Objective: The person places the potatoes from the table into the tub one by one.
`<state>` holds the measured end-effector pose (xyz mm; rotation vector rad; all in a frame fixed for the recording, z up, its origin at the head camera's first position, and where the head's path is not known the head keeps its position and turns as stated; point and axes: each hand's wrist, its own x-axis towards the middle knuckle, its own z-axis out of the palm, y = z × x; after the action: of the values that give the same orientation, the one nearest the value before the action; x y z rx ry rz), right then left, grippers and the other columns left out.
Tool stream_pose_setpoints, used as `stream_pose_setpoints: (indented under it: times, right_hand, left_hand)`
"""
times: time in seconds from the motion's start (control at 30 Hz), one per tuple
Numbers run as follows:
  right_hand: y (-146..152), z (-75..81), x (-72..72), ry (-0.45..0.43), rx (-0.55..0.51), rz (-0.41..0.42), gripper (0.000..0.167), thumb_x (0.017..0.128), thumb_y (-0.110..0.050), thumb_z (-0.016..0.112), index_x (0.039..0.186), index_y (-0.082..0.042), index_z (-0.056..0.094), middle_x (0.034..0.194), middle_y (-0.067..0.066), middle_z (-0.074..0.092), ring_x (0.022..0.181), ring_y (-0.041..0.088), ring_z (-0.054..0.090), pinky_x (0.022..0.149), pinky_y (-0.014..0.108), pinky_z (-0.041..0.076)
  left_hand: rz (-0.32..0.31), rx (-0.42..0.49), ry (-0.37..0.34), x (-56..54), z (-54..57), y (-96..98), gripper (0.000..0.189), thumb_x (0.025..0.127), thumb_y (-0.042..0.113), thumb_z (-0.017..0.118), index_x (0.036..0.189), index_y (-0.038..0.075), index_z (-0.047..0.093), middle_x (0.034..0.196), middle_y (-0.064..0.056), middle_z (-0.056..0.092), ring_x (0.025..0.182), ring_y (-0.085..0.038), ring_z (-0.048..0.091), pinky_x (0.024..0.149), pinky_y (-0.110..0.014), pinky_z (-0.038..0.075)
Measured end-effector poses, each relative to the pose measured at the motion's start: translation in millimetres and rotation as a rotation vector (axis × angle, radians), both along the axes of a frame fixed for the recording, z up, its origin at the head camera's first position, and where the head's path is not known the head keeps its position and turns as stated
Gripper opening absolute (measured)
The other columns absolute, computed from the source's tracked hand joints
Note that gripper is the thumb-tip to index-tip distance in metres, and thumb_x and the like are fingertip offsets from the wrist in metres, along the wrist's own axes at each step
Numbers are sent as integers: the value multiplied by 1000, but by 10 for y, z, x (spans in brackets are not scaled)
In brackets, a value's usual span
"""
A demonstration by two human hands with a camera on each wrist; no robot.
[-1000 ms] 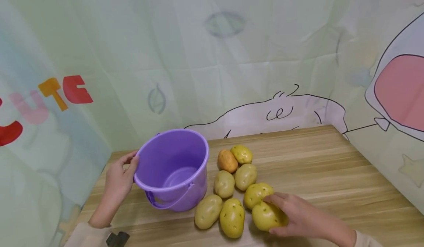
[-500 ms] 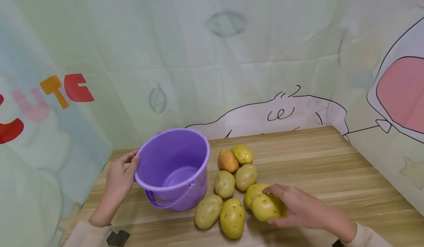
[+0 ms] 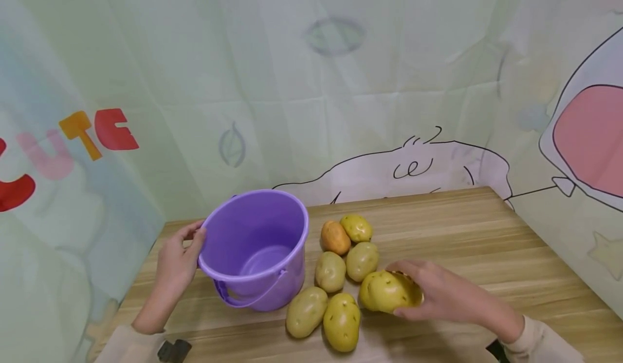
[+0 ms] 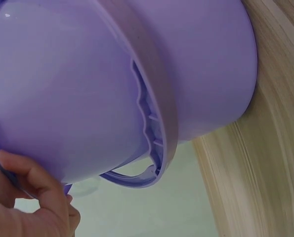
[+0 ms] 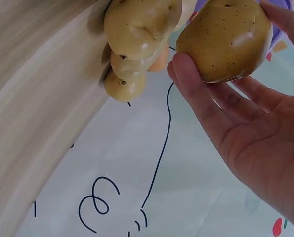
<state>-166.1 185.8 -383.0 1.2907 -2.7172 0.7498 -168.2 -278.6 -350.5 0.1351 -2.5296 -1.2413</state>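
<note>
My left hand [image 3: 177,257] pinches the rim of a purple bucket [image 3: 294,268] on its left side. The bucket stands a little tilted, its mouth facing me, with no objects visible inside. In the left wrist view, thumb and fingers of that hand [image 4: 38,202] clasp the rim, and the handle [image 4: 159,98] hangs along the wall. My right hand [image 3: 438,295] holds a yellow potato [image 3: 396,294] between thumb and fingers. The right wrist view shows this held potato [image 5: 226,42] raised off the table; in the head view it overlaps another yellow potato [image 3: 370,287] behind it.
Several potatoes lie right of the bucket: a yellow one [image 3: 342,322] and a pale one [image 3: 306,312] in front, pale ones [image 3: 331,271] in the middle, an orange one [image 3: 336,237] farther back. A printed cloth [image 3: 272,81] hangs behind the wooden table [image 3: 462,228].
My right hand has lifted the yellow potato and moved it slightly up and away from me, over the one behind. My left hand and the bucket stay in place.
</note>
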Motion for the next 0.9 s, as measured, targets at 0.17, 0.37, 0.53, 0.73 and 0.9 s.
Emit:
stream_pose_setpoints:
  times: [0.17,0.37,0.53,0.73,0.9]
  right_hand:
    - [-14,44,-35,-17,-13,7,58,83,-40,80,124,-3,61,117,4,67,103,12,63,88,33,57]
    - [-17,56,-70,17,-25,14,61,82,-40,81,124,-1,60,114,6,69,99,9,63,84,29,58]
    - [-9,101,-107,60,-40,21,61,81,-38,83,123,0,60,113,6,69,97,8,64,83,29,58]
    - [-25,185,-154,33,-51,26,62,82,-38,82,124,1,60,115,8,68,98,10,63,82,29,58]
    - [-35,260,-197,-19,-60,35,62,83,-38,81,125,2,59,116,8,66,95,10,62,79,26,58]
  left_hand:
    - [6,-13,16,0,-3,7,47,108,25,45,137,-12,49,118,-33,56,70,-24,71,54,-21,57]
    - [27,-42,33,-4,-11,10,46,107,25,46,136,-10,52,116,-31,58,72,-26,70,54,-20,55]
    - [29,-41,36,-8,-19,4,46,107,26,46,136,-9,53,116,-30,58,69,-20,69,53,-20,55]
    - [31,-69,50,-2,-24,7,46,108,27,45,135,-9,53,115,-29,59,69,-17,65,53,-20,53]
    - [22,-68,55,-2,-26,6,47,108,28,45,135,-10,53,114,-29,58,68,-17,63,53,-21,53]
